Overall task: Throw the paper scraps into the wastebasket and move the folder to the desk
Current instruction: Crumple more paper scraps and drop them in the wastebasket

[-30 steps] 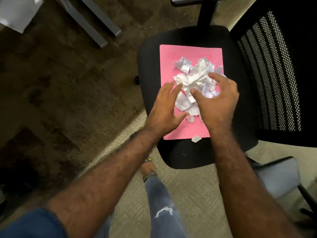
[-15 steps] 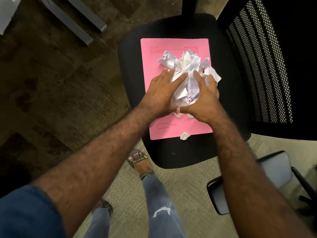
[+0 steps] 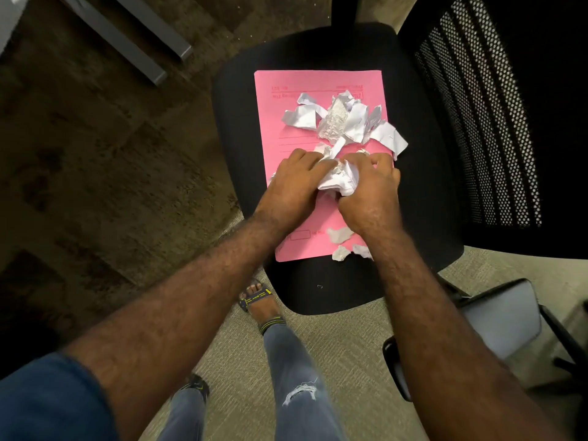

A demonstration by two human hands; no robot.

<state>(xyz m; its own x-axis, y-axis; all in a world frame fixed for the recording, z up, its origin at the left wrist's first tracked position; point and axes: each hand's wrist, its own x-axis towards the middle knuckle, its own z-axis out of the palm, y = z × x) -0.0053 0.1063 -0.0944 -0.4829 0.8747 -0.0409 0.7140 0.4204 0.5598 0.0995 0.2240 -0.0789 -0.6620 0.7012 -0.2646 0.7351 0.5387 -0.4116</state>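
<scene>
A pink folder lies flat on the black seat of an office chair. White crumpled paper scraps sit in a loose pile on its far half, and a few small scraps lie near its front edge. My left hand and my right hand are pressed together over the folder's middle, squeezing a wad of scraps between them. No wastebasket or desk top is in view.
The chair's mesh backrest stands to the right. Grey metal desk legs cross the dark carpet at the upper left. A second chair's armrest and base sit at the lower right. My legs and sandalled feet stand before the seat.
Both hands pulled back toward the folder's front with a bunched wad of scraps, leaving part of the pile on the far half. A few small scraps now lie near the front edge.
</scene>
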